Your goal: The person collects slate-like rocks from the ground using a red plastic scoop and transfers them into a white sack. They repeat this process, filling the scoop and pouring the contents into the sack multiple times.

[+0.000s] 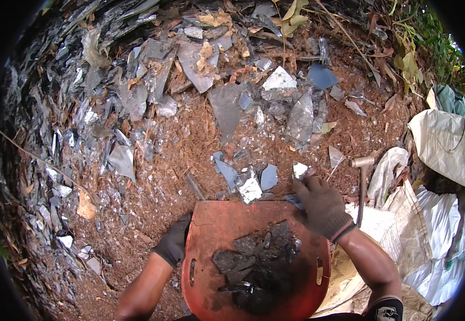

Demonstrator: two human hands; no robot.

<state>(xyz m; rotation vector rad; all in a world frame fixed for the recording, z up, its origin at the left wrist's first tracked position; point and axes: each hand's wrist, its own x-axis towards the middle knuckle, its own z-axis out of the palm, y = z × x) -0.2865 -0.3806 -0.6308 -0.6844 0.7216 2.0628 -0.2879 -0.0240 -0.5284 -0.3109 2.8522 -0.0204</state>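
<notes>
As we look down through the head view, we find the red pan (203, 227) at the lower middle of the frame, with a loose heap of dark flakes (235, 262) lying in it. Our gloved left hand (172, 243) is against the pan's left edge; its fingertips are hidden, so we cannot tell whether they are closed on the rim. Our gloved right hand (320, 206) reaches over the upper right corner, its fingers bent and close together, the tips at a bright shard (300, 170) right of centre. We cannot tell whether they pinch it or only touch it.

We judge that shard to be light, stiff and brittle, perhaps slick on its shiny face and sharp along its sides; we would take it by two opposite edges, without bending it. The dark flakes look thin and liable to slide or split. The pan seems stiff and tough, and its side slots, at the left and right, should give our hands the surest hold. Brown soil (181, 131) with scattered shards spreads across the upper frame; a hammer (363, 179) and pale sacks (441, 134) lie toward the right.
</notes>
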